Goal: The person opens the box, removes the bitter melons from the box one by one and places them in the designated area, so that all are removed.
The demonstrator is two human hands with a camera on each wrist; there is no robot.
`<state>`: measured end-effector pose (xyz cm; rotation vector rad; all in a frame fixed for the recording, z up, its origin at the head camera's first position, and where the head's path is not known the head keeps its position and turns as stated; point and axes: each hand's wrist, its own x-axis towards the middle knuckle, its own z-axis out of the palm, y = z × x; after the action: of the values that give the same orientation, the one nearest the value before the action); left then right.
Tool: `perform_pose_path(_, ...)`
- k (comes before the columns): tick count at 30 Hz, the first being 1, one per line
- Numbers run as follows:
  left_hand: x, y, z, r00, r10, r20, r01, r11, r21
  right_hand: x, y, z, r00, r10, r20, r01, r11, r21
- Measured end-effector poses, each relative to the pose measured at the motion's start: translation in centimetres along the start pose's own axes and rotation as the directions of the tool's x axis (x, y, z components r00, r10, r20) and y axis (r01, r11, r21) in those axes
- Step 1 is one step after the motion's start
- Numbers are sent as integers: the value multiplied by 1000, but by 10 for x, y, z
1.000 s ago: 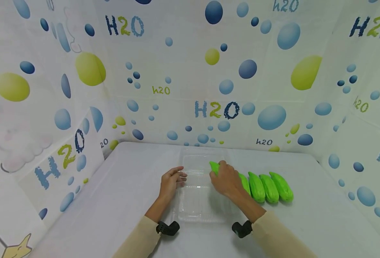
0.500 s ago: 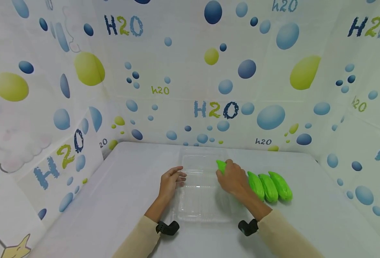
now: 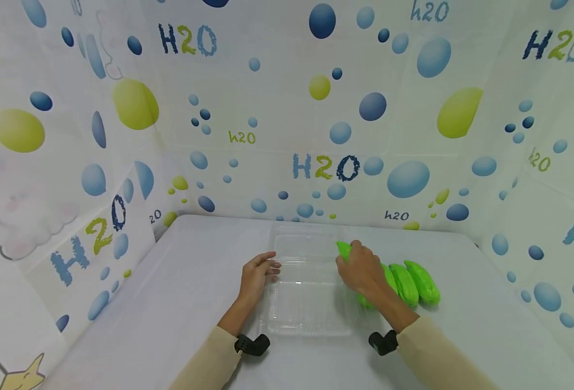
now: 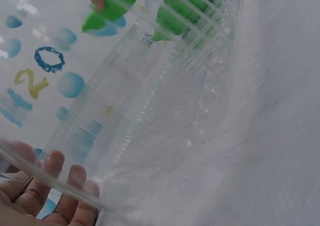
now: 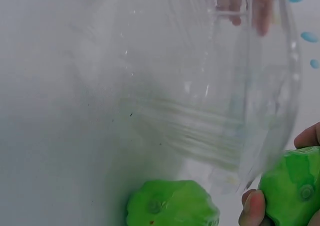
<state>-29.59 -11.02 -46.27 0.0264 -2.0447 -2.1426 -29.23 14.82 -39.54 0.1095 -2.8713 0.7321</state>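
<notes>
My right hand (image 3: 361, 268) grips a bright green, ribbed pod (image 3: 343, 249) with a pointed tip, above the right side of a clear plastic box (image 3: 292, 326). The right wrist view shows the rounded end of the held pod (image 5: 295, 186) between fingers and thumb. My left hand (image 3: 255, 279) rests at the left side of the box with relaxed fingers. In the left wrist view some of the left fingers (image 4: 75, 186) show through the clear plastic. Close to the right hand, more of these pods (image 3: 404, 284) lie in a row, partly hidden by that hand and forearm.
A white-covered table (image 3: 170, 303) carries the box and pods. Behind it and along both sides hang white sheets (image 3: 277, 97) printed with blue and yellow-green spots and "H2O" lettering. The box's far section (image 3: 301, 241) extends toward the back sheet.
My right hand has moved to the right with the green pod in its grip, nearer to the row. The left hand and the box have stayed in place.
</notes>
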Motion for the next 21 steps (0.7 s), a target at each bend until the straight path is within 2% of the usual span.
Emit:
perform_pose_path(8, 0, 0, 1, 1000, -5, -5, 5, 1000, -4, 3, 9, -4, 1000, 9, -11, -9, 999, -36)
perform_pose_path(21, 2, -1, -2, 999, -21, 24, 22, 999, -38, 11, 32, -17, 999, 52, -10, -53, 995, -85)
